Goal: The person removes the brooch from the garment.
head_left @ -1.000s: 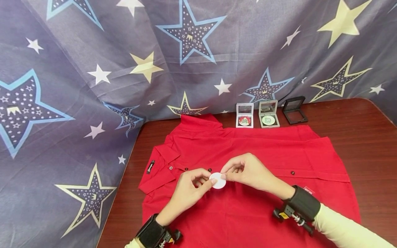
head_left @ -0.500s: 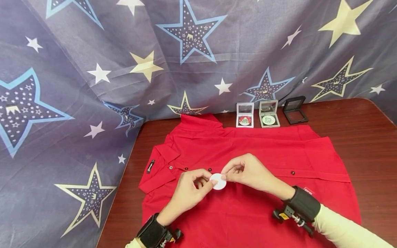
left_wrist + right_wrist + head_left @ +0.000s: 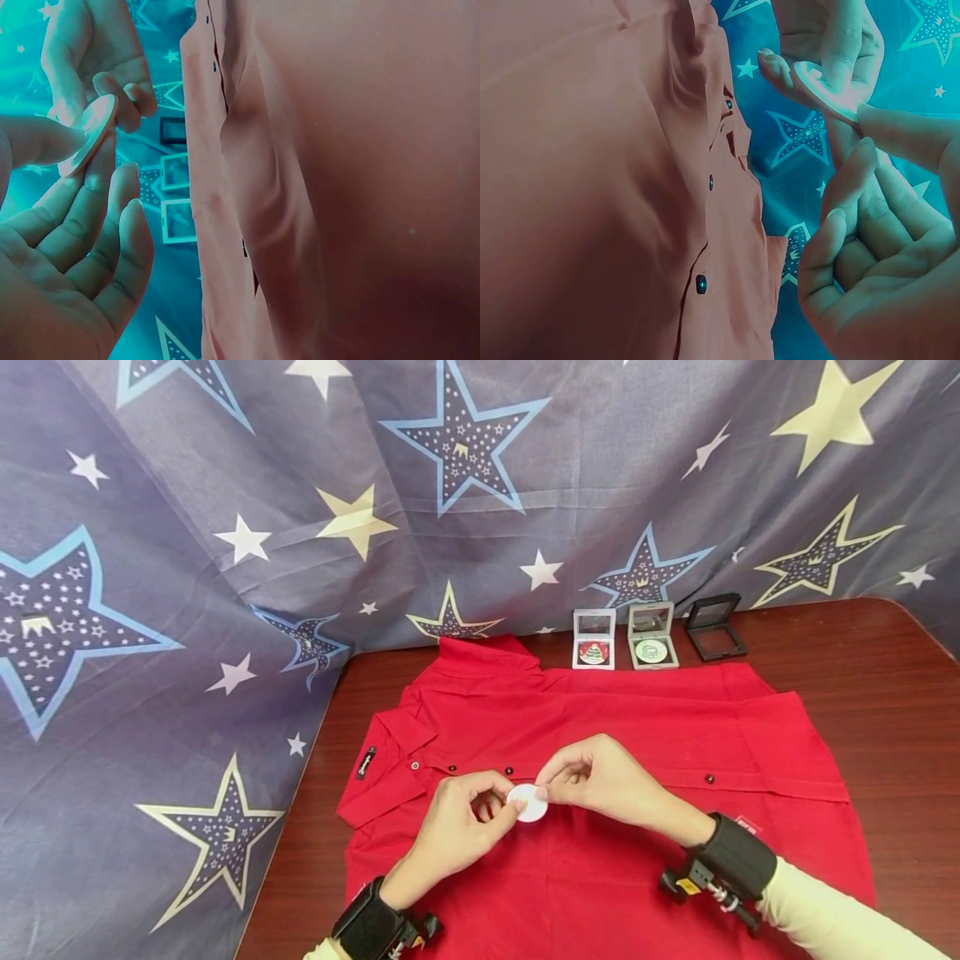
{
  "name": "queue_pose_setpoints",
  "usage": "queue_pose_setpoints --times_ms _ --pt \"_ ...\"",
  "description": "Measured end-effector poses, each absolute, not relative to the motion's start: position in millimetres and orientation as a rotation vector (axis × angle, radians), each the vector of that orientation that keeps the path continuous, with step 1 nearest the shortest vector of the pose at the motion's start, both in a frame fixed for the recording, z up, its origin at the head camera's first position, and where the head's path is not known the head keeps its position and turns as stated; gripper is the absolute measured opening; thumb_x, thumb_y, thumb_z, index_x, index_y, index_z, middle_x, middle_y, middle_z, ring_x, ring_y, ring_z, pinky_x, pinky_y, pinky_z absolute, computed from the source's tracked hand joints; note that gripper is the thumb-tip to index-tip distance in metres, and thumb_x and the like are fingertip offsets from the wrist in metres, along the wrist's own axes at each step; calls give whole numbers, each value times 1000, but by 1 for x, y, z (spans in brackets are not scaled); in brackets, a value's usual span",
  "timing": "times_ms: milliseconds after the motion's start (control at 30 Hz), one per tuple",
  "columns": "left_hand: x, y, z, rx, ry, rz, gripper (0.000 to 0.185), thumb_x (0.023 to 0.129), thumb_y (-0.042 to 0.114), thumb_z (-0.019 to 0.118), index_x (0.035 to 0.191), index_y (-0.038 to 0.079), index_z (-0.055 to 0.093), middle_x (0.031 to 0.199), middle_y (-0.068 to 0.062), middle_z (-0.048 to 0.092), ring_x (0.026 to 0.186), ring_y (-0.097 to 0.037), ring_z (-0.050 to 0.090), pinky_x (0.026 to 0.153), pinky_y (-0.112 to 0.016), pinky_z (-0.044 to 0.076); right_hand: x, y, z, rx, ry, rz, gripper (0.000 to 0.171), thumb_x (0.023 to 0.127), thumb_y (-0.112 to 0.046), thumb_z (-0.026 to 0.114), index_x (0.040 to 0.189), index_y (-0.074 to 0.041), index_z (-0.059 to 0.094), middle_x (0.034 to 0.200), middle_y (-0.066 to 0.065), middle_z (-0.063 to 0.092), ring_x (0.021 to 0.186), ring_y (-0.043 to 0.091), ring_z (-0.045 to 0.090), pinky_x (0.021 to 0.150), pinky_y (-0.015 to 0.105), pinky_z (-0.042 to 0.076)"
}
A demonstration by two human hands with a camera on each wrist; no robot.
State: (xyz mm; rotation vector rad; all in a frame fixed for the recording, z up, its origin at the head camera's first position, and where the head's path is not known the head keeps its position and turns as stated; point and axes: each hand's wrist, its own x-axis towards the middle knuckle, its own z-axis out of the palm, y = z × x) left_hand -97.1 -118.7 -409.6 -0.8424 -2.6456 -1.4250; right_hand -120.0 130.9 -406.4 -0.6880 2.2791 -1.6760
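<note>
A thin white round disc [image 3: 532, 808] is held over a red button-up shirt [image 3: 637, 868] spread on the table. My left hand [image 3: 456, 827] pinches the disc's left side, thumb on the near face. At the upper right edge, my right hand [image 3: 609, 783] pinches it between thumb and index finger. In the left wrist view the disc [image 3: 99, 120] appears tilted, with left fingers behind it. The right wrist view shows the disc [image 3: 817, 84] gripped by both hands, the other right fingers curled loosely below. Dark buttons [image 3: 701, 284] run along the shirt's placket.
Along the back of the brown table [image 3: 885, 710] stand a light case [image 3: 594, 638] holding a red round piece, a grey case [image 3: 652, 636] with a green round piece, and a black case [image 3: 715, 627], all with lids raised. A star-print curtain [image 3: 570, 468] hangs behind.
Both hands still pinch the white disc. The disc and hands have shifted very slightly downward in the head view; the shirt and cases stay put.
</note>
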Motion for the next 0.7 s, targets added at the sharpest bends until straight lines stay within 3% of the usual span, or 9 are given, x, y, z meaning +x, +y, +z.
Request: queue_pose_setpoints --times_ms 700 --pt "-97 -120 -411 -831 -2672 -1452 10 84 11 78 88 19 74 69 12 61 57 -6 57 49 -26 51 -119 130 -408 -683 2267 -1669 11 85 -22 86 94 -25 81 79 -10 74 69 15 69 64 30 57"
